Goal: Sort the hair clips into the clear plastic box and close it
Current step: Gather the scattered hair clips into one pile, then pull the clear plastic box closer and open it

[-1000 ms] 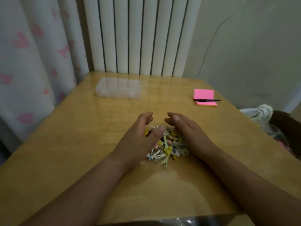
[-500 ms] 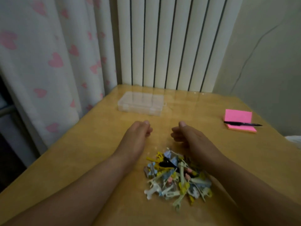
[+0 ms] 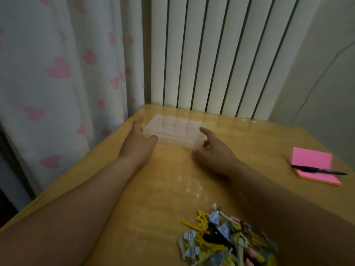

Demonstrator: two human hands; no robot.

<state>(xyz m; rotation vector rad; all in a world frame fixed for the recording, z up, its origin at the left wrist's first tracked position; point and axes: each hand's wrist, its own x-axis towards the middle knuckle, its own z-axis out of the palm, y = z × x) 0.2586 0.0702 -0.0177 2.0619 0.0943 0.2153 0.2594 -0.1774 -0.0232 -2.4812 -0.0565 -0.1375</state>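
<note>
In the head view, the clear plastic box (image 3: 174, 134) lay flat at the far side of the wooden table (image 3: 153, 198), close to the white radiator (image 3: 211, 54) and the heart-print curtain (image 3: 57, 73), with its lid down. The left hand (image 3: 137, 144) was spread at the box's left end, fingers straight along that end and the thumb at the near-left corner. Whether it was touching the plastic could not be told. The right hand (image 3: 213, 154) was open at the right end, forefinger extended beside the near-right corner, the other fingers loosely bent, holding nothing. The hair clips (image 3: 226, 240) sat in a loose, mixed pile at the near edge of the table, well apart from the box and partly hidden under the right forearm.

The box looked like thin, rigid plastic: light, smooth, and likely to slide on the glossy tabletop rather than lift if pushed from one side only. Its two short ends seemed the best places to hold it, one hand on each. The dividers inside suggested separate compartments. The clips looked small, stiff and tangled, so they would probably come away best pinched singly.

A pink sticky-note pad (image 3: 311, 166) with a black pen (image 3: 318, 171) across it lay to the right.
</note>
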